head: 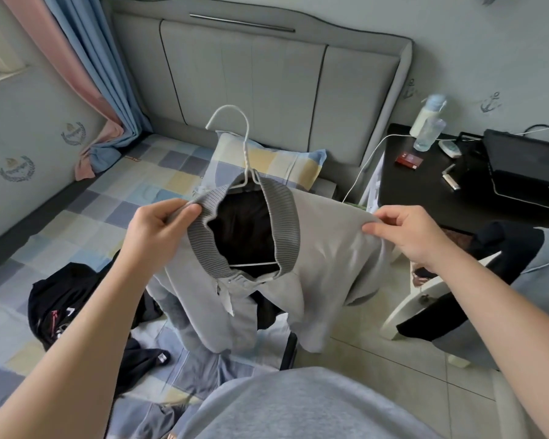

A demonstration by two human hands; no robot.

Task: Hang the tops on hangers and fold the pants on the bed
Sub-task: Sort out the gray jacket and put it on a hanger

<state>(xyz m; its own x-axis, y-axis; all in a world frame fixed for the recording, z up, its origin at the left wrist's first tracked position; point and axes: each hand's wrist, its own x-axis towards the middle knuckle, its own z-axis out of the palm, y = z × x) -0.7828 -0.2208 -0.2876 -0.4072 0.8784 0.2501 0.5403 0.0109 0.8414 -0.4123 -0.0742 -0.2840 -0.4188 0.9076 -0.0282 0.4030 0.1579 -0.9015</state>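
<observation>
- Left grip [159, 229] pinches the grey ribbed-collar polo top [324, 248] at its collar; right grip [406, 236] pinches its shoulder.
- Thin white wire hanger [246, 147] looks nearly seated; black clothes [61, 296] on the checked bed [124, 191] remain.

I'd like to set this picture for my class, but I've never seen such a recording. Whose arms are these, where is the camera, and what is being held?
No machine here: a person wears a wide-angle camera on the head, so you look down along their own arms. The left hand pinches the ribbed collar of a grey top; the right hand pinches its shoulder. A white hanger sits inside the top, its hook poking up through the collar. Below lies the bed with a checked sheet, a pillow and a heap of black clothes. A black table stands beside it.
</observation>
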